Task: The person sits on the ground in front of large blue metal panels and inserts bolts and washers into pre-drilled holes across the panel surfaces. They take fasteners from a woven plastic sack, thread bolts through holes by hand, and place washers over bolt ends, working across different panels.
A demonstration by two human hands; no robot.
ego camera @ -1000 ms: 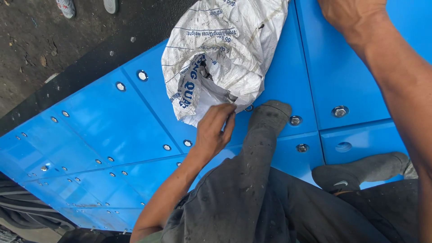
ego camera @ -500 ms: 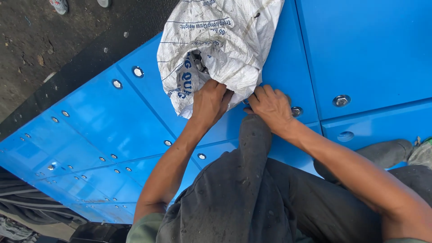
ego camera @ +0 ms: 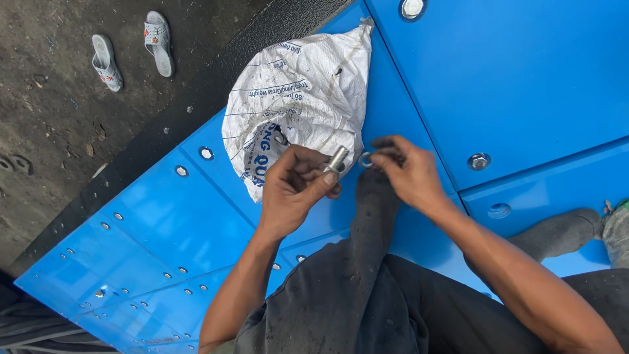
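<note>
Head view, steeply downward, close over hands point(ego camera: 354, 180)

A short silver bolt point(ego camera: 337, 158), tilted, is pinched in the left hand point(ego camera: 293, 187); a small metal washer point(ego camera: 365, 159) sits just beside its tip, held by the right hand point(ego camera: 409, 174).

One white sack point(ego camera: 298, 98), one bolt point(ego camera: 337, 158), one washer point(ego camera: 365, 159), two grey sandals point(ego camera: 131, 56).
</note>
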